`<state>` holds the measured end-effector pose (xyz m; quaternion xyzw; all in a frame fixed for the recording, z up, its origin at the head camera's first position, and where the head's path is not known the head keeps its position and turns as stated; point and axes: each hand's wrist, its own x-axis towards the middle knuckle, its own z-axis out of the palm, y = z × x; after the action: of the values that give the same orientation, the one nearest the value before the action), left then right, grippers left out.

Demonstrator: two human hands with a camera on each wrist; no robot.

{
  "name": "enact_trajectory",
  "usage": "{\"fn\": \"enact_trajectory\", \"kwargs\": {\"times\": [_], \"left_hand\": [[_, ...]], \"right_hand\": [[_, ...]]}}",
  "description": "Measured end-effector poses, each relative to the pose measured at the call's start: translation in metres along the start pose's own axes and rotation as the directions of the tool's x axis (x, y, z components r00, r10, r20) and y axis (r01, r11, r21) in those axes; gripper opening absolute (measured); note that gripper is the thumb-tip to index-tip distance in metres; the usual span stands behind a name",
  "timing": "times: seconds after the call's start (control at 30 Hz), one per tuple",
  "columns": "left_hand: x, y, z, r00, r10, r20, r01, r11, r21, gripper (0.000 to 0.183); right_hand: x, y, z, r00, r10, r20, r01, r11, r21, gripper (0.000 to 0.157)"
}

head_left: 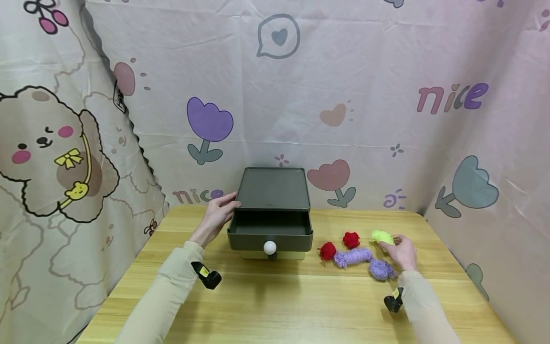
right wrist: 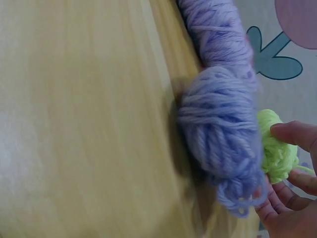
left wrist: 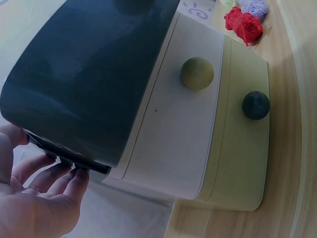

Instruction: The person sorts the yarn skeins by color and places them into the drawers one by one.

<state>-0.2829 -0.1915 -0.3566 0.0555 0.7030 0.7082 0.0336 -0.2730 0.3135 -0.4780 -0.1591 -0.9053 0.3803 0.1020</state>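
A small drawer cabinet (head_left: pixel 273 188) stands mid-table, its dark grey top drawer (head_left: pixel 258 242) pulled out, with a white knob (head_left: pixel 269 247). My left hand (head_left: pixel 216 215) touches the cabinet's left side near the top front corner; in the left wrist view its fingers (left wrist: pixel 74 186) press against the dark edge. On the right, my right hand (head_left: pixel 401 251) pinches a yellow-green yarn bundle (head_left: pixel 381 236), thumb on one side and fingers on the other. Nearest to that hand lies a purple yarn bundle (right wrist: pixel 223 124), partly covering its fingers in the right wrist view.
Between the cabinet and my right hand lie a longer lilac yarn bundle (head_left: pixel 353 257) and two red yarn balls (head_left: pixel 328 251). Below the open drawer are a white drawer (left wrist: pixel 171 114) and a pale yellow drawer (left wrist: pixel 242 148), both closed. Patterned curtains (head_left: pixel 275 86) hang behind the wooden table (head_left: pixel 301 306).
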Motion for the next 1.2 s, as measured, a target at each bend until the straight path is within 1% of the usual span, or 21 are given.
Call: {"fn": "enact_trajectory", "kwargs": {"times": [0.17, 0.37, 0.53, 0.63, 0.7, 0.83, 1.0, 1.2], "left_hand": [[0.0, 0.0, 0.001, 1.0, -0.004, -0.005, 0.004, 1.0, -0.005, 0.056], [0.0, 0.0, 0.002, 1.0, -0.007, -0.01, 0.007, 1.0, -0.005, 0.056], [0.0, 0.001, 0.003, 1.0, -0.011, -0.015, 0.011, 1.0, 0.001, 0.056], [0.0, 0.0, 0.003, 1.0, -0.009, -0.013, 0.009, 1.0, 0.002, 0.056], [0.0, 0.0, 0.002, 1.0, -0.005, -0.01, 0.005, 1.0, 0.003, 0.057], [0.0, 0.0, 0.002, 1.0, -0.005, -0.016, 0.005, 1.0, 0.002, 0.056], [0.0, 0.0, 0.0, 1.0, -0.005, -0.02, 0.006, 1.0, 0.01, 0.056], [0.0, 0.0, 0.0, 1.0, -0.005, -0.016, 0.005, 1.0, 0.009, 0.056]], "right_hand": [[-0.001, -0.003, -0.005, 1.0, -0.002, -0.003, 0.002, 1.0, 0.017, 0.065], [-0.006, -0.009, -0.01, 0.999, -0.026, -0.023, 0.027, 0.999, 0.024, 0.064], [-0.01, -0.016, -0.015, 0.998, -0.064, -0.024, 0.065, 0.998, 0.027, 0.065], [-0.012, -0.023, -0.018, 0.995, -0.095, -0.015, 0.096, 0.994, 0.051, 0.066], [-0.014, -0.03, -0.02, 0.993, -0.119, -0.004, 0.119, 0.99, 0.073, 0.067], [-0.018, -0.048, -0.022, 0.984, -0.175, 0.044, 0.167, 0.976, 0.138, 0.065], [-0.026, -0.075, -0.023, 0.97, -0.216, 0.112, 0.187, 0.956, 0.226, 0.062], [-0.037, -0.105, -0.022, 0.95, -0.279, 0.139, 0.229, 0.928, 0.294, 0.059]]}}
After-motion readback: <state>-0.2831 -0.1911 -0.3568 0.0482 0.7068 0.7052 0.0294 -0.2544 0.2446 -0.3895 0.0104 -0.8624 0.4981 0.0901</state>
